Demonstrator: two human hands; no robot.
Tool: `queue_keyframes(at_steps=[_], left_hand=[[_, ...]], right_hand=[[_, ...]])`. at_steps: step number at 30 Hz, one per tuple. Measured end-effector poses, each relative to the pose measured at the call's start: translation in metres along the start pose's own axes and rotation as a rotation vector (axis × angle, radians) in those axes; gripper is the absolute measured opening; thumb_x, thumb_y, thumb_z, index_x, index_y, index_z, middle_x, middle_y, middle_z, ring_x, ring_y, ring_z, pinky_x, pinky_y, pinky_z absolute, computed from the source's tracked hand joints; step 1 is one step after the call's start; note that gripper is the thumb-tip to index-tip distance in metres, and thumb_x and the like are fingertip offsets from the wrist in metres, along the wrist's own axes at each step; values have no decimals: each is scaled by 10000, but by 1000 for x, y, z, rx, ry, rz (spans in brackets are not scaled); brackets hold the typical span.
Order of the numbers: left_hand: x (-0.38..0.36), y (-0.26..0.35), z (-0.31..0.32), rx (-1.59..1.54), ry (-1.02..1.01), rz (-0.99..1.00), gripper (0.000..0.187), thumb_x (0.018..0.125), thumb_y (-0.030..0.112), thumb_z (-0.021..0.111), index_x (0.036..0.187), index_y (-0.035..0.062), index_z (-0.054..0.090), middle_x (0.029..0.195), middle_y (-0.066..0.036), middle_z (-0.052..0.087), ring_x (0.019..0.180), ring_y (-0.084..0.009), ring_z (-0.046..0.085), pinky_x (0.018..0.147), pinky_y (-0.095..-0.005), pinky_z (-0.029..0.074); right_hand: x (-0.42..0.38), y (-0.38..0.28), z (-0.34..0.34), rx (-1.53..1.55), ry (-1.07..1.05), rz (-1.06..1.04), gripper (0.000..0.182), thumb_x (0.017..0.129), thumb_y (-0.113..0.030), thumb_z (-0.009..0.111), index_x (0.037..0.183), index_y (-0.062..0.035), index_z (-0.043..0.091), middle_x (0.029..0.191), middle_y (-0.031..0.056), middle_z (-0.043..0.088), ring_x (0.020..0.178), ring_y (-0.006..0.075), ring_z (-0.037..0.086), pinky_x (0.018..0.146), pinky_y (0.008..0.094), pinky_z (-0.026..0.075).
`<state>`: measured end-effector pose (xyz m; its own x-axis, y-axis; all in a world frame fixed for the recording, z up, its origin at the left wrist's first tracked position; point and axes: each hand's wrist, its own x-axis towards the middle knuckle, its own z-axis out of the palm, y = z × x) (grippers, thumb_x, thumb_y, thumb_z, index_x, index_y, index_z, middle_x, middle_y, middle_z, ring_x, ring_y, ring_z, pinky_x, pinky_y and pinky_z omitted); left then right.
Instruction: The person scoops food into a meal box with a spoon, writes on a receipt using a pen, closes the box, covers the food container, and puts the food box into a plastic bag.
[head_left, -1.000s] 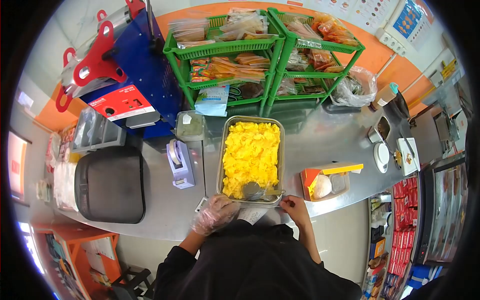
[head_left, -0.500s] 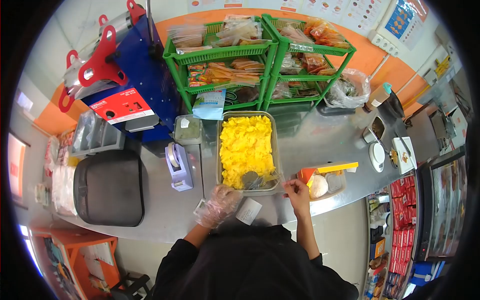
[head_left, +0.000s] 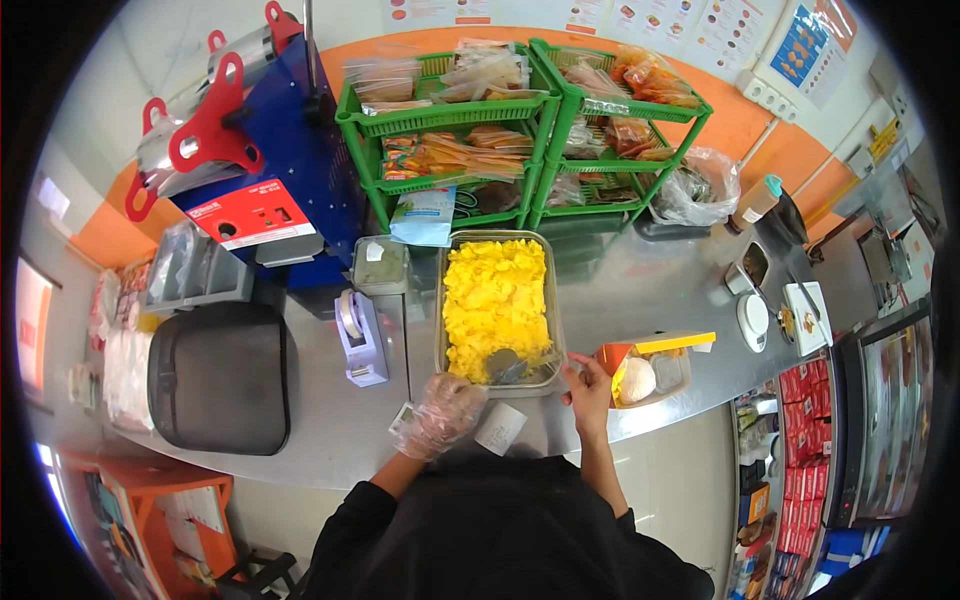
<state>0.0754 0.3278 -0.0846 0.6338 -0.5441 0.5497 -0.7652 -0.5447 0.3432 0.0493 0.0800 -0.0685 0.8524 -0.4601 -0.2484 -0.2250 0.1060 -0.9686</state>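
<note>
1. Here, head view: left hand (head_left: 441, 414) in a clear plastic glove, fingers curled loosely and gripping nothing, resting at the near edge of the metal tray (head_left: 441, 300); right hand (head_left: 588, 388) bare, fingertips pinched on the tray's near right corner.
2. Best done by steadying that corner firmly, then reaching the gloved hand for the spoon (head_left: 505, 365).
3. Heaped bright yellow, soft and lumpy: scrambled egg (head_left: 495, 300) filling the tray, mid-counter, just beside the open meal box (head_left: 650, 372).
</note>
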Motion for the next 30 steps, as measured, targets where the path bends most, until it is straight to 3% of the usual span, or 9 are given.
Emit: queue_keyframes(at_steps=[9, 11, 12, 15, 19, 21, 25, 27, 30], left_hand=[[-7, -2, 6, -12, 23, -31, 227, 677, 70, 709, 894, 116, 659, 887, -48, 579, 887, -275, 547, 820, -424, 461], [-9, -4, 5, 10, 7, -39, 290, 646, 75, 691, 932, 109, 655, 921, -24, 586, 900, -255, 556, 850, -424, 458], [-10, -5, 5, 4, -1, -23, 290, 646, 74, 692, 932, 110, 655, 925, -24, 586, 902, -255, 556, 853, -424, 457], [-11, -6, 5, -33, -22, -21, 292, 649, 74, 694, 936, 110, 656, 930, -29, 586, 906, -255, 556, 857, -423, 454], [-6, -6, 3, -86, -1, -20, 156, 703, 96, 708, 840, 134, 643, 839, -55, 581, 859, -289, 567, 800, -422, 457], [-8, -8, 6, -72, 4, 2, 161, 704, 90, 704, 846, 133, 642, 841, -53, 583, 856, -284, 570, 803, -422, 455], [-11, -12, 8, -61, -2, 12, 184, 709, 74, 693, 878, 127, 642, 858, -45, 597, 866, -261, 580, 817, -419, 451], [-9, -12, 2, -53, -27, 43, 201, 703, 70, 688, 891, 126, 642, 867, -45, 603, 874, -254, 583, 831, -420, 449], [-9, -14, -3, -66, -81, 68, 230, 692, 70, 677, 913, 124, 644, 885, -46, 614, 888, -253, 586, 858, -415, 446]], right_hand=[[17, 21, 7, -278, -117, -44, 296, 853, -60, 676, 1146, -19, 669, 574, -51, 413, 478, 40, 333, 400, 227, 317], [22, 30, 6, -603, 33, -470, 205, 845, -124, 675, 1026, -28, 691, 508, 14, 457, 437, 107, 391, 446, 294, 359], [20, 30, 2, -603, 27, -471, 205, 845, -124, 675, 1026, -28, 691, 508, 14, 457, 437, 107, 391, 446, 294, 359], [6, 18, -14, -538, 175, -346, 140, 849, -143, 690, 812, -11, 665, 541, 27, 521, 471, 99, 434, 446, 294, 314], [6, 44, -36, -427, -40, -206, 181, 859, -151, 695, 824, 22, 658, 550, 26, 525, 492, 82, 454, 451, 295, 346], [3, 50, -39, -74, -72, 7, 253, 864, -186, 703, 818, 57, 648, 549, 36, 527, 518, 71, 499, 477, 298, 412], [4, 62, -38, -197, -45, 9, 213, 850, -149, 706, 847, 60, 662, 590, 51, 574, 550, 83, 551, 524, 276, 479], [7, 66, -31, -709, -58, -186, 149, 863, -94, 676, 919, 44, 671, 714, 46, 633, 610, 91, 560, 523, 240, 481], [29, 88, -23, -485, -69, -44, 197, 848, -79, 679, 993, 53, 662, 822, 60, 664, 650, 118, 586, 529, 250, 471]])
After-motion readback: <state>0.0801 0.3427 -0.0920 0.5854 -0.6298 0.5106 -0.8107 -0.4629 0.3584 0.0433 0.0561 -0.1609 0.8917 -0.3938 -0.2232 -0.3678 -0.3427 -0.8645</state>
